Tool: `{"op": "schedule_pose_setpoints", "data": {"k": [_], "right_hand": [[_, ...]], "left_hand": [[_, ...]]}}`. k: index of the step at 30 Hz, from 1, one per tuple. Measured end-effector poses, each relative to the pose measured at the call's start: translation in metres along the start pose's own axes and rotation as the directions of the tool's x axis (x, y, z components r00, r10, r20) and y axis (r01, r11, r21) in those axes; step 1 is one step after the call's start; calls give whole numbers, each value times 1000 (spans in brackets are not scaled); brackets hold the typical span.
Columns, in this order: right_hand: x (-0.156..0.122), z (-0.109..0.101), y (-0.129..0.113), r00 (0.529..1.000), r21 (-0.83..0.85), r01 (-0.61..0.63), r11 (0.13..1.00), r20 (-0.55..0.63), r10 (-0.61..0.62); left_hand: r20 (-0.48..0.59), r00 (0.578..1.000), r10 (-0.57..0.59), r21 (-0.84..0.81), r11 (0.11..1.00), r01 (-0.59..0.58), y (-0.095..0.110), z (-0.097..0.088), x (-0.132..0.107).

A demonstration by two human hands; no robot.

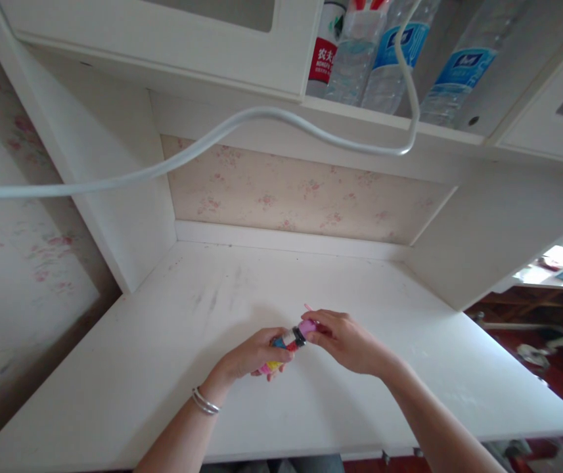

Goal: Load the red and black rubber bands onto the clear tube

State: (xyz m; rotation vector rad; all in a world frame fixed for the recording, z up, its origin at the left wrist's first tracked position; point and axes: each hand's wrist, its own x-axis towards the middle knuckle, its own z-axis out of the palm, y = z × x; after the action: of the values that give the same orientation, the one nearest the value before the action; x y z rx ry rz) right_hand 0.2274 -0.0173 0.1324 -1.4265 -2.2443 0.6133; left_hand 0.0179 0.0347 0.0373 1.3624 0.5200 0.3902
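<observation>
Just above the white desktop (232, 282), my left hand (256, 351) is closed around a small tilted bottle (287, 340) in blue, white, red and yellow, with a dark ring near its upper end. My right hand (343, 338) grips the bottle's pink top (307, 326) between thumb and fingers. A thin pink bit sticks out above those fingers. Both hands meet over the middle of the desk. My left palm and fingers hide much of the bottle, so its exact kind cannot be made out.
A white cable (261, 115) hangs across the view in front of the cabinet. Several plastic bottles (399, 56) stand on the open shelf above. White side panels (108, 157) flank the desk, and floral wallpaper (281, 190) covers the back wall.
</observation>
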Motion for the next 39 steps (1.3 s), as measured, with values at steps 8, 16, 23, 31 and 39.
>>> {"op": "schedule_pose_setpoints", "data": {"k": [8,16,23,31,39], "right_hand": [[-4,2,-5,997,225,57,973,39,-67],[-4,-11,-35,941,284,270,920,126,-315],[5,-8,-20,984,102,160,982,68,-167],[0,3,-15,997,-1,58,998,-59,-58],[-1,7,-3,1000,-65,14,998,-20,-15]], "left_hand": [[124,991,-43,-191,979,66,-7,-7,-4],[560,829,10,-404,876,262,-18,-25,-5],[363,930,61,-384,919,89,-8,-17,-7],[39,998,42,-88,995,-38,5,-4,-5],[-20,998,-56,83,995,58,4,-1,-3]]}}
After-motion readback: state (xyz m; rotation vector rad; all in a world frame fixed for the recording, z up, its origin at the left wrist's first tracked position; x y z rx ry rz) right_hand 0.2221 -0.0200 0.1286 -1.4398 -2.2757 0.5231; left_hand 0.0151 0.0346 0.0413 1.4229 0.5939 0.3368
